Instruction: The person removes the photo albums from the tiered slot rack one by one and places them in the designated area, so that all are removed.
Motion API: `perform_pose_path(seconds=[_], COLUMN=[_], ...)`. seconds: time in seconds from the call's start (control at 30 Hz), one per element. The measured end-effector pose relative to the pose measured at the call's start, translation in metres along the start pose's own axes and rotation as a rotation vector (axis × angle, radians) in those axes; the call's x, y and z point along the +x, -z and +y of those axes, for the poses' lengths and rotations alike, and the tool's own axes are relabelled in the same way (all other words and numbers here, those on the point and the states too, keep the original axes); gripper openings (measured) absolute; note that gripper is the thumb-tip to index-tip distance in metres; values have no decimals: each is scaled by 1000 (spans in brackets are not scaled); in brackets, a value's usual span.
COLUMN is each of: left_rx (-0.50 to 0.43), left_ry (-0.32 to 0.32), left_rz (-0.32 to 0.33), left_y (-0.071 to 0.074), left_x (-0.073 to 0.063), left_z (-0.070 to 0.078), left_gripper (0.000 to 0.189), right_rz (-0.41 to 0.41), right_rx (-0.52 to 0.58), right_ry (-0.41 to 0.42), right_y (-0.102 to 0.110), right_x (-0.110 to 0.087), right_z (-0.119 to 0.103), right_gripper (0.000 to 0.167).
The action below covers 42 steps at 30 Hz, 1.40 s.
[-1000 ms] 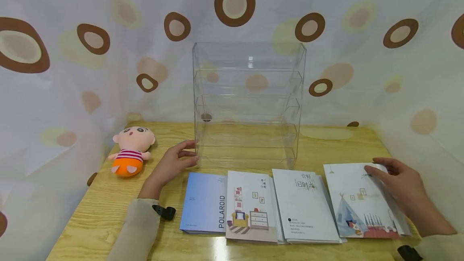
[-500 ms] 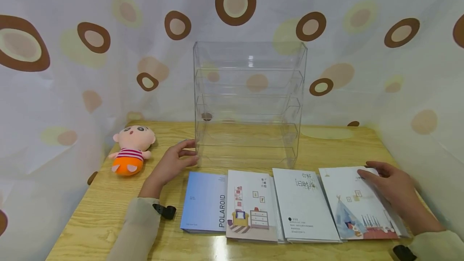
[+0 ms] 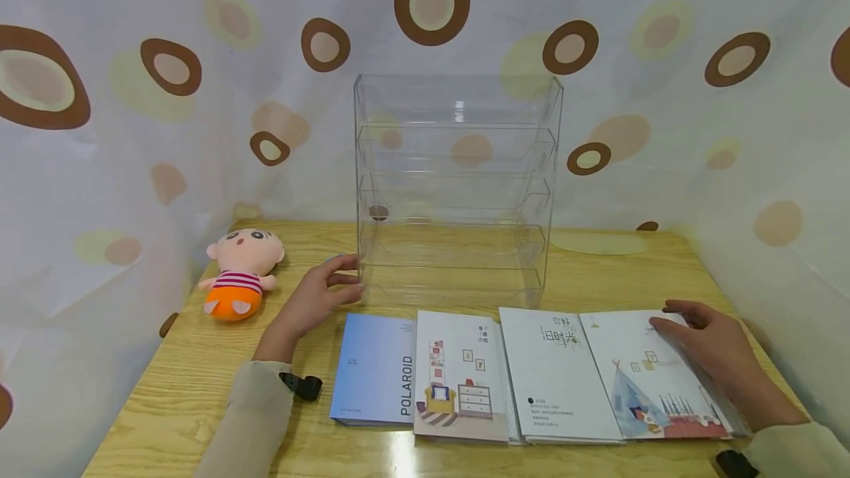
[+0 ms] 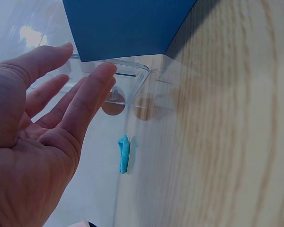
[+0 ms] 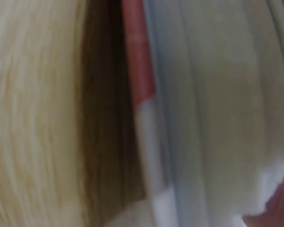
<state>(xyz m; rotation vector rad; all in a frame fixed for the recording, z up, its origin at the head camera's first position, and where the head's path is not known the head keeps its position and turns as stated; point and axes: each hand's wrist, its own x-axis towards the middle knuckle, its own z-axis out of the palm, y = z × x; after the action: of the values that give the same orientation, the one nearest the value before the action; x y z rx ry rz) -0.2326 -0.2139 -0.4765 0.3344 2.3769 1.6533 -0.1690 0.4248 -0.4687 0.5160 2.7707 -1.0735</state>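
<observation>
In the head view, my right hand (image 3: 717, 352) grips the top right part of a white photo album (image 3: 640, 397) with a tent picture, thumb on its cover. The album lies against a white album (image 3: 561, 382) with Chinese lettering. Its thick page edges (image 5: 227, 94) fill much of the blurred right wrist view. My left hand (image 3: 315, 305) touches the lower left side of a clear acrylic rack (image 3: 458, 224) with loosely extended fingers. The rack has several stepped tiers. Left of these lie an album with a yellow armchair (image 3: 458, 382) and a blue POLAROID album (image 3: 375, 371).
A plush doll (image 3: 242, 275) in orange shorts lies on the wooden table (image 3: 159, 404) at the left. A small teal object (image 4: 124, 155) shows past my left hand in the left wrist view. Patterned sheeting (image 3: 783, 161) walls in the back and sides.
My right hand has slid the tent album to the left, against the lettered white album, covering that one's page edges. My left hand has stayed at the rack.
</observation>
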Motion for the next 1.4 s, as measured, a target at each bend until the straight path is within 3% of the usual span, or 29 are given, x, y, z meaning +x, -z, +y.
perform_pose_path(seconds=[1.4], left_rx=[18], left_ry=[4], left_rz=[7], left_y=[0], left_x=[-2], left_z=[2], left_gripper=[69], right_rz=[28], right_rx=[-30], right_ry=[-20], right_y=[-6], right_x=[0], right_z=[-1], right_gripper=[89])
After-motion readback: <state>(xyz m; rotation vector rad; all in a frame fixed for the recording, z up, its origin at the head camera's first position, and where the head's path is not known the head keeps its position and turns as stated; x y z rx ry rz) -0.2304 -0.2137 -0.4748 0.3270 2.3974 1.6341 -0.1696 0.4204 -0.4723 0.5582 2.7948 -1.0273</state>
